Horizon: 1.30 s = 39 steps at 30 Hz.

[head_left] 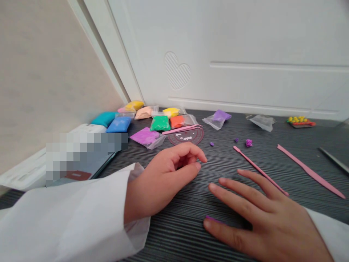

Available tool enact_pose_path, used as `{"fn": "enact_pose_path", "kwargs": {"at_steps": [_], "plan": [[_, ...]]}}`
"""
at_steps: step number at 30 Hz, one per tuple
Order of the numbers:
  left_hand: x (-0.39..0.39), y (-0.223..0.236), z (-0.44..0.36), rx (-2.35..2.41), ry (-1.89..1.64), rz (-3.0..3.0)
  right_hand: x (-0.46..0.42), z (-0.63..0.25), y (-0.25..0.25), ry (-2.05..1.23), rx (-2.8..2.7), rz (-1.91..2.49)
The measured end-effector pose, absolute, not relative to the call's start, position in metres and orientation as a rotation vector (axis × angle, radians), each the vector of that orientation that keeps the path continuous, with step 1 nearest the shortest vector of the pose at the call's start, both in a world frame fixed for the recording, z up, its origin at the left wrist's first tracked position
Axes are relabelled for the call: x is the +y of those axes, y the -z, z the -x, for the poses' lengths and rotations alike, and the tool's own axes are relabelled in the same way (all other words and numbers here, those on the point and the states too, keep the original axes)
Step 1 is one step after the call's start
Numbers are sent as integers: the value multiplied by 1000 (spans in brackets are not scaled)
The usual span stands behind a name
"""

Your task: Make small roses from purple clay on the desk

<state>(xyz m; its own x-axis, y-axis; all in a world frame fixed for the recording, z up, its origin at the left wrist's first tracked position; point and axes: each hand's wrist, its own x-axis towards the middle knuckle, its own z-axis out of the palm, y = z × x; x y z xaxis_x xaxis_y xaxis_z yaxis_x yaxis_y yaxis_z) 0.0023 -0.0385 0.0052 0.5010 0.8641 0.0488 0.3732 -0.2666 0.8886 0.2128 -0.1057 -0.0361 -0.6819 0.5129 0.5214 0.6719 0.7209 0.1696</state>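
My left hand (166, 178) hovers loosely curled over the dark table. A small gap separates its index fingertip from the thumb, and nothing shows in it. Palm down with fingers spread, my right hand (261, 214) is to the right. A bit of purple clay (214, 218) peeks out beside its thumb, mostly hidden. Just beyond the right fingers lies a thin pink modelling tool (259, 169). Farther back sit a small purple clay bead (212, 144), a tiny dark purple piece (236, 139) and a crinkled purple clay flower (248, 143).
Several bags of coloured clay, including green (160, 123) and violet (145, 137), lie back left near pink tweezers (181, 129) and a protractor (188, 137). A flat pink clay knife (311, 171) lies right. Yellow-and-red clay work (300, 121) stands near the white panel (245, 83).
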Motion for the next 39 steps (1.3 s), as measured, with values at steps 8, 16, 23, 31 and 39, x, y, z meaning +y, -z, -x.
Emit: {"fn": "enact_pose_path", "kwargs": {"at_steps": [8,16,23,31,39], "plan": [[-39,-4,-2,1035,-693,-1863,-108,-212,40,499,-2461,918],[-39,-5,-2,1036,-682,-1872,-106,-213,35,437,-2548,945],[-38,-5,-2,1039,-673,-1861,-104,-212,41,458,-2502,990],[-39,-6,-3,1048,-685,-1862,-105,-214,34,411,-2642,1017],[-38,-3,-1,1028,-702,-1865,-105,-212,39,399,-2605,1020]]}}
